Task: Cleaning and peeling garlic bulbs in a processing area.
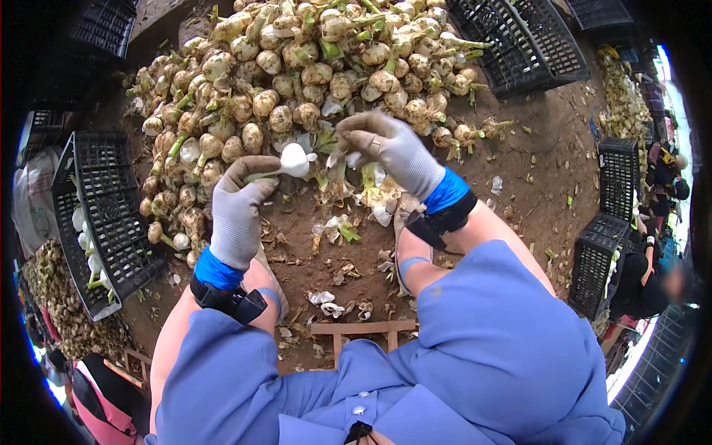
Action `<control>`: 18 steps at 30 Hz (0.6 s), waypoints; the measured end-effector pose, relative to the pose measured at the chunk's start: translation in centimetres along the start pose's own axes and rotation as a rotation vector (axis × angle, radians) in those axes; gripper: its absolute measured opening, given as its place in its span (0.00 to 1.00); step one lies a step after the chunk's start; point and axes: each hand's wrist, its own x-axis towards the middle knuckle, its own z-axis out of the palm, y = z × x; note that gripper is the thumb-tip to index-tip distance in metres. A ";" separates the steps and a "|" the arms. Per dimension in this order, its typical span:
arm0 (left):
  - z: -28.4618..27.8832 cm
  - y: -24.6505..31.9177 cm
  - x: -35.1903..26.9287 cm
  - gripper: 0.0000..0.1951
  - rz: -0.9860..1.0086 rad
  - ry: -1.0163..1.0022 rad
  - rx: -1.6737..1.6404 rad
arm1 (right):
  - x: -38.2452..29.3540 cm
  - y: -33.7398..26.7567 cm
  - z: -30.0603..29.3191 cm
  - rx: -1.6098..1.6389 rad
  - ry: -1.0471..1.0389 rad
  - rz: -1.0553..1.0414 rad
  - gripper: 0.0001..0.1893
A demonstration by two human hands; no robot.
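My left hand (240,208), in a grey glove with soiled fingers, grips the green stem of a peeled white garlic bulb (294,161). The bulb points to the right, over the near edge of a large heap of unpeeled garlic bulbs (267,105) coated in dirt. My right hand (384,147), gloved alike, hovers to the right of the bulb, apart from it. Its fingers are curled, with pale scraps just below them; whether they pinch any skin I cannot tell. Loose garlic skins and leaves (378,192) lie on the ground beneath that hand.
To the left a black plastic crate (119,206) contains several white bulbs. Another black crate (528,44) stands at the upper right, with more crates (601,261) farther right. A wooden stool (364,328) shows between my legs. People (648,278) sit near other garlic piles.
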 end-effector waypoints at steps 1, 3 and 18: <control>0.6 0.1 0.0 0.15 0.004 -0.007 -0.005 | 0.1 1.2 0.2 0.159 -0.069 0.045 0.23; 1.9 0.4 -0.1 0.19 0.065 -0.176 0.356 | -0.5 3.4 1.4 0.600 -0.169 0.141 0.26; 3.4 -1.3 0.1 0.21 -0.035 -0.343 0.235 | 8.7 -2.7 -12.8 -0.412 0.668 -0.122 0.25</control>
